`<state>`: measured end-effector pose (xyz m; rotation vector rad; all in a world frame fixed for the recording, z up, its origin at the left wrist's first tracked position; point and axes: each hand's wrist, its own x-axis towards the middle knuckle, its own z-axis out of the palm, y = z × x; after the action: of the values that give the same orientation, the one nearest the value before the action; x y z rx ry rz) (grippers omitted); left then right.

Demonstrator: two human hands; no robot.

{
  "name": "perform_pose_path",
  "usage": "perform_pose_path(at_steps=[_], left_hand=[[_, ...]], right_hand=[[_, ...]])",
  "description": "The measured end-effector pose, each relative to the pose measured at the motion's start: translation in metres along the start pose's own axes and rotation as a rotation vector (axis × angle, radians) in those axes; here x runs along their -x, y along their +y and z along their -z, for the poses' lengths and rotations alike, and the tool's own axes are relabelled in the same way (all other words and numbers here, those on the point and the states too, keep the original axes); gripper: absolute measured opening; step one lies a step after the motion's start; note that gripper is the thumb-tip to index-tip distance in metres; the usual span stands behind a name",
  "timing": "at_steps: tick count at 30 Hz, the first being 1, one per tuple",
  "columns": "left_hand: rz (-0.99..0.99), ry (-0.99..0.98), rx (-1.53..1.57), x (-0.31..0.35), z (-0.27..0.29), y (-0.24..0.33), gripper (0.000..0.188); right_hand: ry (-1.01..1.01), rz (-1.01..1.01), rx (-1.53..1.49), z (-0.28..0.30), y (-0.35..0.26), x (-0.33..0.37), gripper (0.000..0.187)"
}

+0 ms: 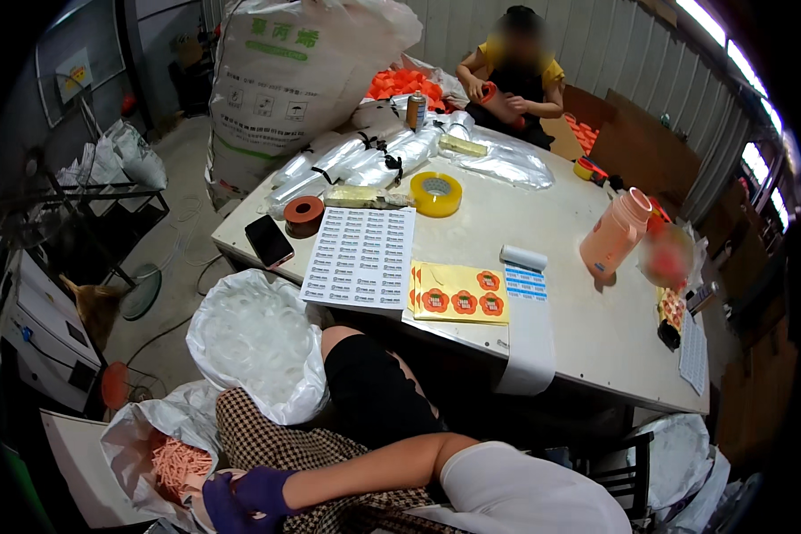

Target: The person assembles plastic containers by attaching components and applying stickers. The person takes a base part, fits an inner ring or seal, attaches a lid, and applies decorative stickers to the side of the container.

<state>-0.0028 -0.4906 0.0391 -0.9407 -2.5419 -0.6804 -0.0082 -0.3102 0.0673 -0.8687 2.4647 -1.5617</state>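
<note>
My right hand (240, 503), in a purple glove with bare fingertips, reaches across my lap to the lower left. It is at the edge of a white plastic bag (125, 436) holding pink thin plastic pieces (180, 463). The fingers are mostly hidden, so their grip and any held thing cannot be made out. My left hand is not in view. Beside that bag, a second white bag (307, 392) is full of translucent plastic rings (254, 343).
The white table (587, 334) carries a pink bottle (616, 233), yellow tape roll (435, 194), label sheets (358, 254), flower stickers (461, 294), phone (268, 242) and clear plastic packs (507, 165). A large white sack (276, 151) stands behind. Across the table, a person (516, 80) handles a pink bottle.
</note>
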Motion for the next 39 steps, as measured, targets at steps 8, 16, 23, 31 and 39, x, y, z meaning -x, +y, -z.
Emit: perform_pose_path(at_steps=[8,16,23,31,39], left_hand=[[-0.465,-0.015,-0.053,-0.045,0.039,0.037,0.069],[-0.848,-0.352,0.099,-0.018,-0.095,0.052,0.022],[-0.763,-0.221,0.215,-0.029,-0.089,0.074,0.032],[-0.543,-0.2,0.306,-0.038,-0.096,0.076,0.036],[-0.675,-0.279,0.282,-0.058,-0.087,0.088,0.017]], right_hand=[[0.527,0.418,-0.125,0.062,-0.01,0.114,0.021],[1.142,-0.541,1.059,0.257,0.079,0.427,0.035],[1.23,-0.89,0.794,0.262,0.121,0.451,0.022],[1.217,-0.43,1.058,0.25,0.088,0.413,0.013],[0.734,-0.33,0.122,0.186,0.05,0.149,0.012]])
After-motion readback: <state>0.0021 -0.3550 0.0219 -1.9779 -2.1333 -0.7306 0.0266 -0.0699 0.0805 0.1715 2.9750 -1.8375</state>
